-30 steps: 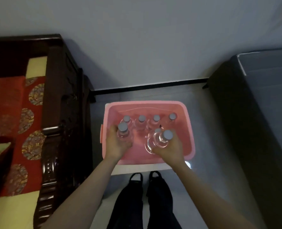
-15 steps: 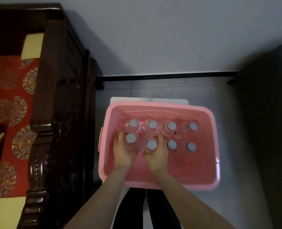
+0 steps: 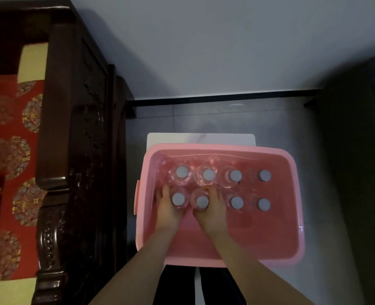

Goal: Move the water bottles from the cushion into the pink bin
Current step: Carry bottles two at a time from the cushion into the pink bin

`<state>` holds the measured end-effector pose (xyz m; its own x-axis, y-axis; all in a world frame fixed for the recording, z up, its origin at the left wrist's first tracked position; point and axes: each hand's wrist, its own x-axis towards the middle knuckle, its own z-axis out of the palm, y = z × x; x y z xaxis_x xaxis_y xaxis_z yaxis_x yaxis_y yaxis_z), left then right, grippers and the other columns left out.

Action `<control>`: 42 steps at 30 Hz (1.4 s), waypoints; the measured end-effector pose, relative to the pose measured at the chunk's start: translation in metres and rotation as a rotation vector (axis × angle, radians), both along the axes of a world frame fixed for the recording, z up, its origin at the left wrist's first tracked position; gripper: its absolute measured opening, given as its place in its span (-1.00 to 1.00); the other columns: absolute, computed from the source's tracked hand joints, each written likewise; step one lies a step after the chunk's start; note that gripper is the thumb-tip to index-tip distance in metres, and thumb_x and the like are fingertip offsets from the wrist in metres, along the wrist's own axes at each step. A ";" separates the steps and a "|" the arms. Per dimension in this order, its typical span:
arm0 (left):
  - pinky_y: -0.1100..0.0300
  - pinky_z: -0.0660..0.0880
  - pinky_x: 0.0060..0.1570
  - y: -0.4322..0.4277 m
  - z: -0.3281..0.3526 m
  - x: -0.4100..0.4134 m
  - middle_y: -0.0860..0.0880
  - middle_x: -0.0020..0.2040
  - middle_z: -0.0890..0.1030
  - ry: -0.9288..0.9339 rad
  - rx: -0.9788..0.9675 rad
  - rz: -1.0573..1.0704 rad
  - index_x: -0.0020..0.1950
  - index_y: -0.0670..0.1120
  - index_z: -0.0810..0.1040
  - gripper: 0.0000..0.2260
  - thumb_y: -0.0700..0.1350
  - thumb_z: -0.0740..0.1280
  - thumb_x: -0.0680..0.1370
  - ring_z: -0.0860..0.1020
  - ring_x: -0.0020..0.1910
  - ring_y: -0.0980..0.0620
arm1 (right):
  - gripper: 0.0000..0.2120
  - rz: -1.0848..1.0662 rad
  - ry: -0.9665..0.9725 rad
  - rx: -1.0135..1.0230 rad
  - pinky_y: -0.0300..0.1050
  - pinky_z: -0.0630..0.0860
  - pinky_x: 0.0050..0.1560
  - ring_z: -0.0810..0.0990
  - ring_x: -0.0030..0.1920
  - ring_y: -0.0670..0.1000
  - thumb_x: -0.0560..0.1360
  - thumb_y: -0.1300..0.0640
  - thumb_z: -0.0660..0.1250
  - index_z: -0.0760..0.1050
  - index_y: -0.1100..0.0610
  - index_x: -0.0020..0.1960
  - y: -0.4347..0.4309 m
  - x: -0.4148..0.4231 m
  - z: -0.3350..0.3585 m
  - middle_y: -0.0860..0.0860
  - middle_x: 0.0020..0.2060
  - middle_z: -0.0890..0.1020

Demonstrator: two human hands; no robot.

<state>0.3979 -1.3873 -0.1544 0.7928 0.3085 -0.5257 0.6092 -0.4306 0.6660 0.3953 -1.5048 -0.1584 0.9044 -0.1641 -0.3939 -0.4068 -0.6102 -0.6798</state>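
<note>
The pink bin (image 3: 292, 249) sits on a white stool in front of me and holds several clear water bottles with grey caps, standing upright in two rows. My left hand (image 3: 168, 213) is wrapped around the near-left bottle (image 3: 178, 199). My right hand (image 3: 213, 214) grips the bottle beside it (image 3: 202, 201). Both bottles stand on the bin floor, in line with the near row (image 3: 236, 202). The far row (image 3: 208, 174) stands just behind my fingers. The red patterned cushion (image 3: 10, 150) lies at the left with no bottles visible on it.
A dark carved wooden armrest (image 3: 72, 150) stands between the cushion and the bin. A dark piece of furniture (image 3: 358, 172) fills the right side. A grey wall with a black skirting strip (image 3: 224, 97) lies beyond the bin. My legs show below the bin.
One second ago both hands held bottles above the bin's near edge. They have since lowered them to the bin floor at the left of the near row, and the view has tilted further down.
</note>
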 end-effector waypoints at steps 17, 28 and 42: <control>0.60 0.34 -0.25 0.005 0.006 -0.001 0.13 -0.08 0.53 -0.007 -0.118 -0.041 0.15 -0.05 0.43 -0.53 -0.31 0.50 0.32 0.55 -0.01 0.02 | -0.54 0.172 0.035 -0.056 -0.05 0.48 0.00 0.53 0.12 0.12 0.31 0.34 0.38 0.45 0.18 0.20 -0.019 -0.005 0.021 0.06 0.12 0.54; 0.24 0.44 0.17 0.039 0.127 0.035 0.07 0.14 0.57 -0.199 -0.133 -0.171 0.25 0.03 0.49 -0.48 0.12 0.49 0.34 0.51 0.16 0.13 | -0.45 0.210 -0.342 -0.254 0.01 0.32 0.30 0.37 0.34 0.12 0.50 -0.13 0.11 0.36 0.14 0.39 -0.082 0.044 0.165 0.08 0.33 0.47; 0.11 0.48 0.20 0.108 0.325 -0.074 0.03 0.13 0.62 -0.751 0.131 0.193 0.22 -0.03 0.55 -0.74 -0.02 0.30 0.56 0.56 0.15 0.10 | -0.41 0.557 -0.734 -0.255 0.08 0.13 0.48 0.11 0.50 0.08 0.55 -0.22 -0.02 0.30 0.07 0.45 -0.042 0.022 0.320 0.07 0.49 0.26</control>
